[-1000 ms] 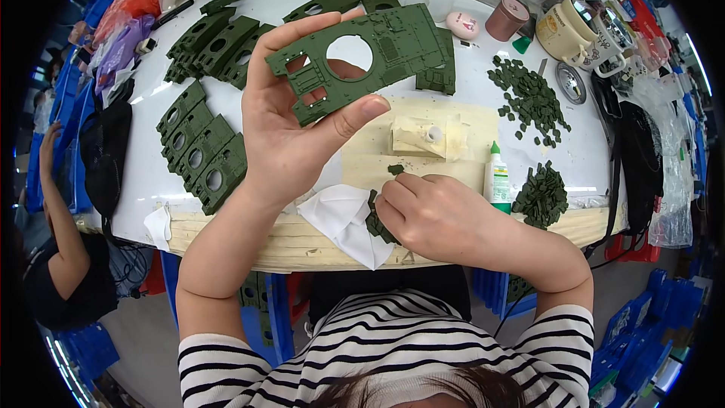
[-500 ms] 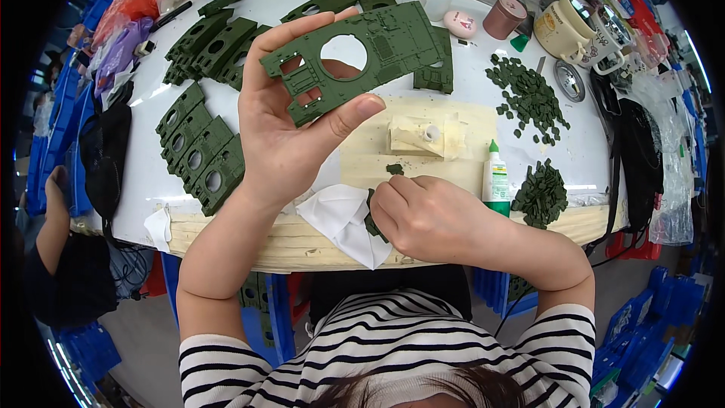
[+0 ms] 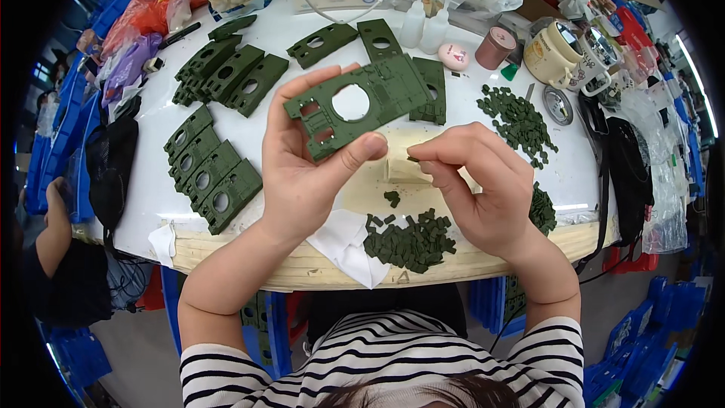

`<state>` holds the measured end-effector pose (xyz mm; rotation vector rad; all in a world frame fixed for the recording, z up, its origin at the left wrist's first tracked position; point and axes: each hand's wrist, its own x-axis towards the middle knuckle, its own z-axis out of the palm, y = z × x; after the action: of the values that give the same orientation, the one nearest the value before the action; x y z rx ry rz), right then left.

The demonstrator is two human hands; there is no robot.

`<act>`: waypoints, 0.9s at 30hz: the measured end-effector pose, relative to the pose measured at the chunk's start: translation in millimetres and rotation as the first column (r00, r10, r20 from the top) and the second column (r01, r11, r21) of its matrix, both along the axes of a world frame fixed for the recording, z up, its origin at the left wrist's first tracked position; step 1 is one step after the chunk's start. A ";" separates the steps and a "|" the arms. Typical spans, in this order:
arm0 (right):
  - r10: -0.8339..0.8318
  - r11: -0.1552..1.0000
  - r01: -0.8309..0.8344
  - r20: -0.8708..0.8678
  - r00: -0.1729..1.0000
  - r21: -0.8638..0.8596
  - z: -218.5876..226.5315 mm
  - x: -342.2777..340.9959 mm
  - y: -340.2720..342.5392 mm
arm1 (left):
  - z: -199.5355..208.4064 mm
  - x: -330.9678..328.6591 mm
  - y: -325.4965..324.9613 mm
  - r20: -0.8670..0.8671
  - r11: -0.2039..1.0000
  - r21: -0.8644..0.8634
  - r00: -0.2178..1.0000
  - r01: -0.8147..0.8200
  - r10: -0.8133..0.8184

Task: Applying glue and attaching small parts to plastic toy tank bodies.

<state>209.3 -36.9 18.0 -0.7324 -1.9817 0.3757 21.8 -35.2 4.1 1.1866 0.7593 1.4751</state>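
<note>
My left hand (image 3: pixel 298 181) holds up a dark green plastic model tank hull top (image 3: pixel 389 94), gripping it by its left end with the thumb along the lower edge. The part has a big round hole and two small square openings. My right hand (image 3: pixel 495 193) is raised just below the hull's right end. Its thumb and forefinger pinch a tiny dark green piece (image 3: pixel 413 159), apart from the hull. Beneath my hands lies a pile of small green pieces (image 3: pixel 411 245) near the table's front edge, with a few more (image 3: pixel 392 199) behind it.
More hull parts (image 3: pixel 219 196) lie in rows to the left and at the back. Another pile of pieces (image 3: pixel 521 125) sits at the right, near mugs (image 3: pixel 555 53) and a pink canister (image 3: pixel 496 47). A white cloth (image 3: pixel 343 245) lies by the front edge. Squeeze bottles (image 3: pixel 436 30) stand behind.
My right hand has risen from the pile at the front edge toward the hull, now pinching a tiny green piece. The pile it covered shows. My left hand still holds the hull.
</note>
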 end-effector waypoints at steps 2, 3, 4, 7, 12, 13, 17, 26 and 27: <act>-0.017 0.997 0.018 -0.006 1.000 0.073 -2.1 -3.8 -1.0 | -0.1 3.3 -5.1 0.072 0.996 -0.058 0.995 0.070 -0.066; -0.025 0.994 0.026 -0.010 1.000 0.108 -4.0 -6.0 -1.4 | 1.9 3.8 -7.1 0.098 0.990 -0.100 0.991 0.103 -0.093; -0.037 0.987 0.036 -0.001 0.999 0.155 -7.0 -7.0 -2.7 | 3.2 4.8 -9.1 0.127 0.980 -0.145 0.985 0.139 -0.121; -0.050 0.959 0.044 0.014 0.999 0.280 -12.6 -9.2 -2.4 | 1.1 5.0 -8.8 0.167 0.975 -0.157 0.978 0.156 -0.129; -0.114 0.920 0.081 0.063 0.992 0.383 -13.5 -8.9 -2.8 | -0.3 4.5 -8.6 0.156 0.974 -0.169 0.980 0.149 -0.123; -0.125 0.912 0.087 0.069 0.990 0.400 -14.2 -8.6 -2.6 | -0.5 5.0 -9.3 0.165 0.976 -0.168 0.980 0.142 -0.114; -0.144 0.882 0.075 0.116 0.983 0.465 -14.9 -7.1 -1.0 | -2.3 3.7 -9.0 0.147 0.978 -0.165 0.983 0.131 -0.107; -0.201 0.888 0.151 0.071 0.977 0.435 -12.1 -13.5 -4.5 | -1.5 6.5 -10.6 0.240 0.966 -0.199 0.964 0.165 -0.115; -0.204 0.893 0.158 0.065 0.977 0.421 -11.7 -14.0 -5.1 | -1.7 6.7 -10.8 0.232 0.969 -0.186 0.966 0.161 -0.115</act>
<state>195.2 -42.1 6.3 -0.6635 -1.9810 -0.2001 28.5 -46.0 2.4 0.8863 0.6449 1.3505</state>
